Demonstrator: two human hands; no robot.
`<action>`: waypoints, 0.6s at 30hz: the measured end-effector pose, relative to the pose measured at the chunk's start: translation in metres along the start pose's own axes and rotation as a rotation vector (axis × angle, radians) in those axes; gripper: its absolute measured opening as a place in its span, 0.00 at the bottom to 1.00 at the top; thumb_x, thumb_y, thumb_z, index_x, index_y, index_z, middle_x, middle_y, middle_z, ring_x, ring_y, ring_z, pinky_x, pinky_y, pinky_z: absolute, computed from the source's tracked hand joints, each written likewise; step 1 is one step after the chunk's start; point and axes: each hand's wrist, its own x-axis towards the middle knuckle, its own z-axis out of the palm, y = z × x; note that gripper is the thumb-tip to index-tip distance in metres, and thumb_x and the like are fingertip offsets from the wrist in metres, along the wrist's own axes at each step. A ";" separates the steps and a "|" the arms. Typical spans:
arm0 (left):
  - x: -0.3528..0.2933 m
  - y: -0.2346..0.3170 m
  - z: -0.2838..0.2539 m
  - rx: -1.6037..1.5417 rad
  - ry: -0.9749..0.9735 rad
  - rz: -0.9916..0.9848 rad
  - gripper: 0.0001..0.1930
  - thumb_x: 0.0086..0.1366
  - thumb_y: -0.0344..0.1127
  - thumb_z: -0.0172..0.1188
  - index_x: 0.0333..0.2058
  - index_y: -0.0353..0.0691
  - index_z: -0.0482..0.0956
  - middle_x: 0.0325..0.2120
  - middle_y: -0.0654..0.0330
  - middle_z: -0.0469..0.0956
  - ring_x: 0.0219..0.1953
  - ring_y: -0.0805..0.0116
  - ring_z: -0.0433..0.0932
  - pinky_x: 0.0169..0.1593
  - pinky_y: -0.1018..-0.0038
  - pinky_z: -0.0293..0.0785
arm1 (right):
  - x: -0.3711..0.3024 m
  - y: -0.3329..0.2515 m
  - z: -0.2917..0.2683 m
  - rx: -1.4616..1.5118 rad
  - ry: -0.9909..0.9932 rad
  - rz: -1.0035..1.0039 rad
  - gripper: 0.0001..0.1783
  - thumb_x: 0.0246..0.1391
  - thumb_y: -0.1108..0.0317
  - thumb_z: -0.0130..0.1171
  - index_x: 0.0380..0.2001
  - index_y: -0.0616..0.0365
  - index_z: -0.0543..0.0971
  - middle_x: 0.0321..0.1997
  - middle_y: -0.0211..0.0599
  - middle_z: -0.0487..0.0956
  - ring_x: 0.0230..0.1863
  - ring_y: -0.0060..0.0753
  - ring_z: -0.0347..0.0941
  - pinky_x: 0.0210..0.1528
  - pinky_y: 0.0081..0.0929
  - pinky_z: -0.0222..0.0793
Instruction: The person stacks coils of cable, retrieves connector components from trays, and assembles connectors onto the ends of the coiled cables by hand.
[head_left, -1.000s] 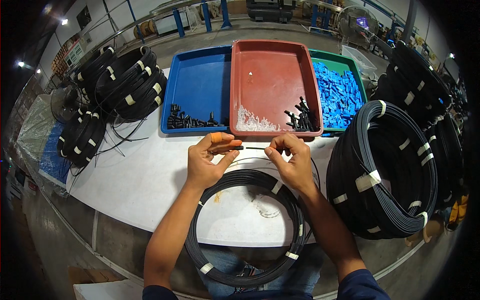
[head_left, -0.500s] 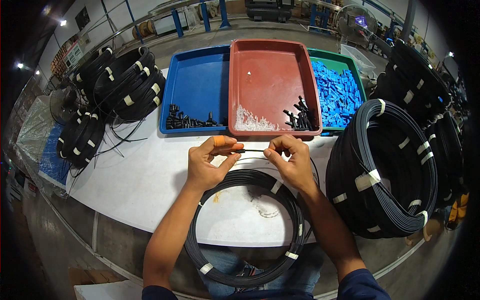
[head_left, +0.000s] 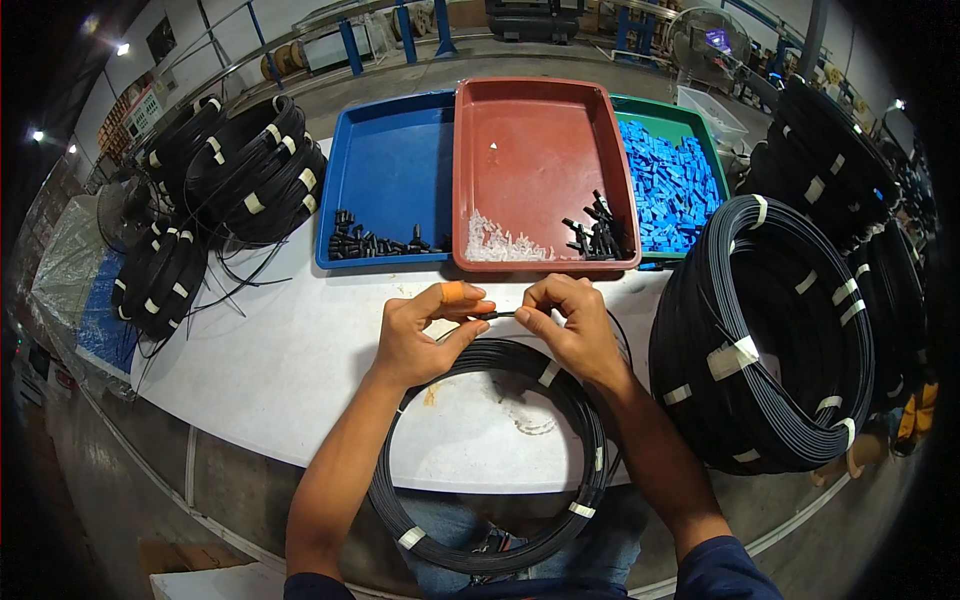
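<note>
Between finger and thumb, my left hand (head_left: pixel 425 330) pinches a small black connector piece (head_left: pixel 484 317); orange tape wraps one of its fingers. My right hand (head_left: pixel 572 325) grips a thin black cable (head_left: pixel 506 314) close to its end, which meets the connector piece. How far the end sits inside the piece is hidden by my fingers. Below both hands lies a taped coil of black cable (head_left: pixel 487 352), partly on the white table (head_left: pixel 280 370) and partly over my lap. From my right hand the cable curves down along the coil's right side.
Beyond my hands stand a blue tray (head_left: pixel 390 150) with black connector parts, a red tray (head_left: pixel 540 140) with clear and black pieces, and a green tray (head_left: pixel 715 175) of blue clips. Cable coils are piled at left (head_left: pixel 245 170), and a tall stack (head_left: pixel 690 370) stands close at right.
Both hands have dropped slightly toward me. My right hand has come a little left, shortening the cable visible between the hands.
</note>
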 end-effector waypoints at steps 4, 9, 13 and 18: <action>0.004 0.009 0.005 0.057 -0.036 0.043 0.19 0.56 0.19 0.71 0.46 0.31 0.78 0.43 0.46 0.85 0.47 0.61 0.86 0.51 0.72 0.83 | -0.002 -0.010 0.000 -0.161 -0.001 -0.119 0.08 0.53 0.66 0.67 0.27 0.58 0.80 0.25 0.33 0.78 0.29 0.35 0.71 0.38 0.35 0.54; 0.003 0.010 0.006 0.133 0.127 0.015 0.14 0.56 0.23 0.72 0.42 0.32 0.81 0.36 0.52 0.87 0.38 0.64 0.88 0.42 0.75 0.85 | -0.003 -0.007 -0.001 -0.245 0.026 -0.152 0.07 0.54 0.66 0.67 0.30 0.56 0.80 0.28 0.32 0.78 0.29 0.34 0.70 0.40 0.34 0.53; -0.001 0.009 0.010 0.074 0.128 0.008 0.10 0.56 0.22 0.72 0.36 0.33 0.82 0.31 0.56 0.87 0.34 0.66 0.89 0.40 0.75 0.85 | -0.004 -0.010 0.010 -0.235 -0.014 -0.254 0.09 0.53 0.69 0.67 0.38 0.56 0.81 0.31 0.36 0.79 0.34 0.43 0.75 0.40 0.40 0.63; 0.000 0.010 0.005 0.156 0.091 0.074 0.11 0.54 0.21 0.73 0.35 0.31 0.81 0.30 0.54 0.87 0.32 0.68 0.88 0.39 0.77 0.84 | -0.005 -0.002 0.020 -0.049 -0.022 -0.272 0.11 0.50 0.76 0.66 0.38 0.59 0.82 0.33 0.42 0.79 0.34 0.47 0.79 0.35 0.38 0.73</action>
